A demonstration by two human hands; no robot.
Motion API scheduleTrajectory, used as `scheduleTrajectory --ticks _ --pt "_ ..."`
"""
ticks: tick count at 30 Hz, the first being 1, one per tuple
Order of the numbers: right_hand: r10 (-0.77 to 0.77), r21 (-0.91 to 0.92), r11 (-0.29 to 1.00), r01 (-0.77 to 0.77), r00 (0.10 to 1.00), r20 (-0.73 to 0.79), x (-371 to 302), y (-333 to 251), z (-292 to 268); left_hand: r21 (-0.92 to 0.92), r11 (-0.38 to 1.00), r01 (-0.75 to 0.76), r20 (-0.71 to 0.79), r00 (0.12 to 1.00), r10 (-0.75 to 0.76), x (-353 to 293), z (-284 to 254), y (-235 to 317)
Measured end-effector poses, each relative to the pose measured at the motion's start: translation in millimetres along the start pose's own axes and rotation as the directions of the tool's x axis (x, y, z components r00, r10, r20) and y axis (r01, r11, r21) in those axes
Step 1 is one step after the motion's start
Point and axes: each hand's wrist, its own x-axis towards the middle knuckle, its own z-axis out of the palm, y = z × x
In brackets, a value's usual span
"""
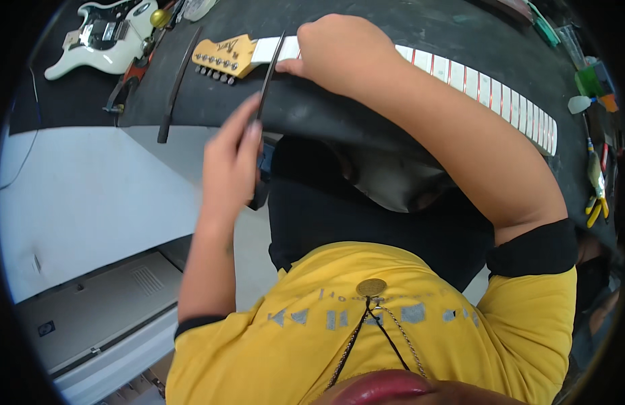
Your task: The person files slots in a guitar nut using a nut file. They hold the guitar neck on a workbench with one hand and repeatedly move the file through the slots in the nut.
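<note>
A guitar neck [484,88] lies across the dark bench, its fretboard covered in white strips with reddish fret lines between them. Its wooden headstock [225,57], fitted with several metal tuners, points left. My right hand [336,54] is wrapped over the neck near the headstock end, the thumb on the near edge; most of its fingers are hidden behind the hand. In my left hand [233,152] is a slim dark file [272,67], gripped at its near end. The file slants up across the neck between the headstock and my right hand.
Left of the headstock lies another long dark file [174,101]. A white guitar body [110,37] sits at the far left beside a red tool [133,74]. Yellow-handled pliers [597,196] and a green object [588,81] are at the right edge.
</note>
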Motion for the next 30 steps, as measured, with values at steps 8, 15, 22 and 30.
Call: scheduleTrajectory --ticks 8,15,22,30 --pt "-0.080 0.051 0.995 0.083 0.995 -0.058 7 -10 5 -0.025 0.998 0.059 0.021 0.998 -0.059 66 -6 29" --pt "-0.017 0.014 1.000 0.017 0.999 0.029 -2 -8 -1 -0.034 0.999 0.015 -0.004 1.000 -0.015 -36 -2 -20" --pt "-0.104 0.045 0.993 0.108 0.991 -0.080 6 -11 6 0.005 1.000 0.008 0.046 0.999 -0.008 64 -8 27" --pt "-0.038 0.006 0.999 0.039 0.999 -0.037 4 -7 7 -0.138 0.990 -0.004 -0.064 0.998 -0.005 -66 -26 -28"
